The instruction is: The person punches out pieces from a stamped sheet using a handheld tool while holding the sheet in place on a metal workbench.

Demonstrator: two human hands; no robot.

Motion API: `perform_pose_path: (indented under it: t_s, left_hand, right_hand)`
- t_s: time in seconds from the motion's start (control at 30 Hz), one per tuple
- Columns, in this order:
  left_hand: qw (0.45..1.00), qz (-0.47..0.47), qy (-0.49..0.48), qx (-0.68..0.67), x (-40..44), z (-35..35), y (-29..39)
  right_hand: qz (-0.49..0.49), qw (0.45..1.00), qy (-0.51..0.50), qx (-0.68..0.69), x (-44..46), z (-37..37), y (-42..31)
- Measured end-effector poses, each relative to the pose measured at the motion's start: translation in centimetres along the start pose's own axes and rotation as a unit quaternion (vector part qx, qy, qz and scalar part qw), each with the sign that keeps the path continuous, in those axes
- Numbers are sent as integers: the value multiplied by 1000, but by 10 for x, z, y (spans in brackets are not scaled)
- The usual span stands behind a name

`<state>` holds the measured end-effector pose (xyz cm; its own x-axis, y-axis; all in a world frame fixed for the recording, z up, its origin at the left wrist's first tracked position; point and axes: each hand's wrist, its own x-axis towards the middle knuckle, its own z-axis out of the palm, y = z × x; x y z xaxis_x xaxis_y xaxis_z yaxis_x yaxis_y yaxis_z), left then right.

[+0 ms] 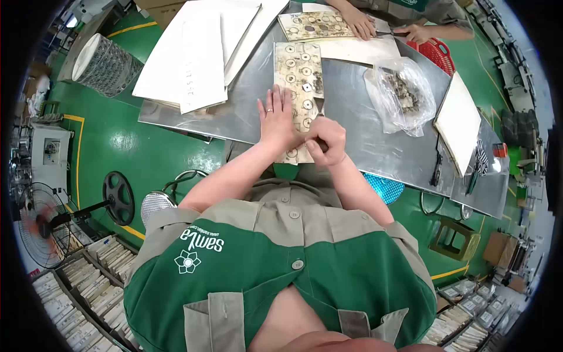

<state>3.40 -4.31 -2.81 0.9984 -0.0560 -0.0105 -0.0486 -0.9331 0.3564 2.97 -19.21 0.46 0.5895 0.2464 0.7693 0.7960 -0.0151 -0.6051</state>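
A long, pale panel [299, 61] with rows of ringed round marks and brown stains lies on the metal table, its near end at my body. My left hand [277, 120] rests flat on its left side, fingers stretched out. On the panel's right edge, my right hand [328, 139] is closed around the brown handle of a knife-like tool [319, 105]. Its dark, broad blade points away from me against the panel; its exact kind is unclear.
Across the metal table [346, 88], another person's hands [359, 23] are at a similar stained panel [319, 24]. A plastic bag of brownish scraps [404, 94] sits to the right, near a red basket [434, 54]. White boards [199, 53] are stacked at left.
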Motion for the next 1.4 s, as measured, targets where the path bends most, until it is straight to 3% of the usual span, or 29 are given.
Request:
perform_pose_path:
  t_s: [0.2,0.33,0.4,0.43,0.57,0.63,0.67,0.77,0.9,0.97,1.0,1.1,1.13,1.2,1.27,1.37,1.4]
  left_hand:
    - [1000,-1,-23,-1,-7,-3,1]
    - [1000,-11,-11,13,3,-2,-4]
    - [999,2,-22,23,-2,-3,1]
    - [1000,5,-15,3,-4,-8,3]
    - [1000,8,-5,-3,-5,-7,1]
    - [1000,12,5,-15,-6,-9,4]
    - [1000,13,2,-19,-7,-8,3]
    - [999,13,-6,-28,-8,-10,4]
    - [990,46,31,-127,-3,2,-26]
    - [922,66,107,-365,-6,7,-43]
    - [923,63,111,-364,-7,8,-50]
    - [911,84,169,-367,-13,18,-71]
    - [911,81,171,-366,-16,11,-70]
    - [937,108,125,-307,-25,-1,-69]
    - [938,126,148,-288,-26,6,-66]
    - [941,144,165,-259,-29,11,-57]
    - [961,139,163,-173,-29,10,-54]
  right_hand:
    - [62,997,-23,-47,5,-5,4]
    - [5,999,-2,36,0,1,2]
    - [26,1000,5,5,8,-9,18]
    - [89,995,40,-2,11,-6,18]
    - [98,993,67,16,5,-11,22]
    - [182,940,221,186,-2,-18,21]
    - [149,927,263,223,2,-26,31]
    - [215,849,384,294,16,-56,39]
    - [272,807,412,325,15,-67,47]
    - [253,812,426,308,9,-65,47]
    - [254,812,423,312,13,-65,45]
    - [281,735,524,327,19,-72,30]
    - [282,735,522,328,17,-74,20]
    - [245,796,413,368,11,-75,-2]
    - [213,850,286,388,2,-64,-26]
    - [162,924,180,296,-10,-40,-46]
    - [139,952,141,233,-10,-32,-51]
